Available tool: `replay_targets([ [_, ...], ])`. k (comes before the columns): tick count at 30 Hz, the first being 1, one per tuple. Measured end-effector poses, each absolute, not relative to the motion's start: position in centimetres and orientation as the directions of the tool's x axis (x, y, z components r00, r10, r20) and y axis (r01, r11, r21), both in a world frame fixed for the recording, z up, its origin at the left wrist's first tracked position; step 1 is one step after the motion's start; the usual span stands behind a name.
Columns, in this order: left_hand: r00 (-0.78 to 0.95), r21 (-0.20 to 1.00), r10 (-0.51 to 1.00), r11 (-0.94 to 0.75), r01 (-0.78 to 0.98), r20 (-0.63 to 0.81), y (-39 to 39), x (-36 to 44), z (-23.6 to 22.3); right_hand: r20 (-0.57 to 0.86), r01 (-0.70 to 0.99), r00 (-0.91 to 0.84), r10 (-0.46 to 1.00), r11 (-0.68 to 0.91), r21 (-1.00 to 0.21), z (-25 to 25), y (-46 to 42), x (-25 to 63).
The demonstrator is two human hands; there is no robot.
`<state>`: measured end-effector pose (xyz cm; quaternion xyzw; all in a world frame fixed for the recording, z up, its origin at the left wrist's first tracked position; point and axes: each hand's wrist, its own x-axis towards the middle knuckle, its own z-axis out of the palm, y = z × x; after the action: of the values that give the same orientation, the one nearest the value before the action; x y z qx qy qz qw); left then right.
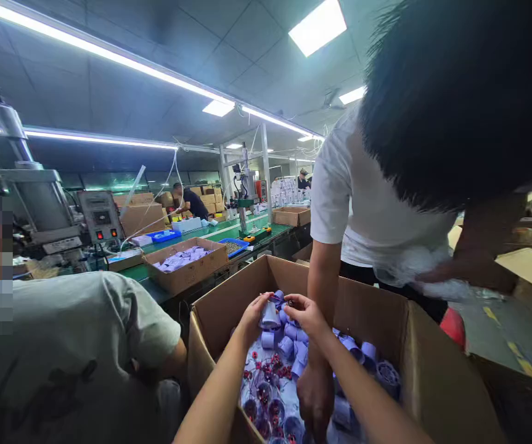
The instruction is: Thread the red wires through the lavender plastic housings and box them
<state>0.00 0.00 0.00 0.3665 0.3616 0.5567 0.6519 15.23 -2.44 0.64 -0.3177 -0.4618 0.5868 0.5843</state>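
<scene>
Pale lilac: gripped a cup (pixel 270 317) in fingers of the left hand (pixel 249 320), centre of frame, over the cardboard box (pixel 381 308), likely to stay clear of the heap. Bent fingers of the right hand (pixel 311 319) just beside the cup's upper end, probably to steady it; couldn't tell if pinching anything. Saw loose lilac cups (pixel 286 346) below, near red parts (pixel 275 361), walled in presumably against spilling. Saw a co-worker's hand (pixel 314 394), lower centre; likely held the cup high to leave room.
</scene>
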Motion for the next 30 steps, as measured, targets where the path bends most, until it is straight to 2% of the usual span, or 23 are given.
replay_targets([
  [10,0.167,0.874,0.979,0.184,-0.449,-0.120,0.5,-0.7,0.2,0.151,-0.545,-0.111,0.982,0.067,-0.836,2.0,-3.2,16.1],
  [16,0.107,0.932,0.991,0.111,-0.346,-0.078,1.1,-0.8,0.1,0.158,-0.612,-0.084,0.984,0.074,-0.787,3.7,-4.1,16.8],
  [19,-0.012,0.963,0.999,-0.055,-0.262,0.053,1.0,-0.8,0.0,0.148,-0.619,-0.081,0.986,0.067,-0.783,4.3,-4.5,16.7],
  [23,-0.160,0.933,0.927,-0.353,-0.065,0.339,0.5,-1.0,0.2,0.146,-0.612,-0.099,0.984,0.056,-0.789,5.0,-5.0,16.7],
  [26,-0.136,0.859,0.848,-0.505,0.085,0.512,0.4,-1.1,0.4,0.163,-0.584,-0.135,0.977,0.055,-0.810,5.5,-5.5,16.9],
  [30,-0.099,0.748,0.751,-0.620,0.236,0.653,0.3,-1.1,0.6,0.181,-0.517,-0.214,0.960,0.045,-0.855,5.8,-6.0,17.2],
])
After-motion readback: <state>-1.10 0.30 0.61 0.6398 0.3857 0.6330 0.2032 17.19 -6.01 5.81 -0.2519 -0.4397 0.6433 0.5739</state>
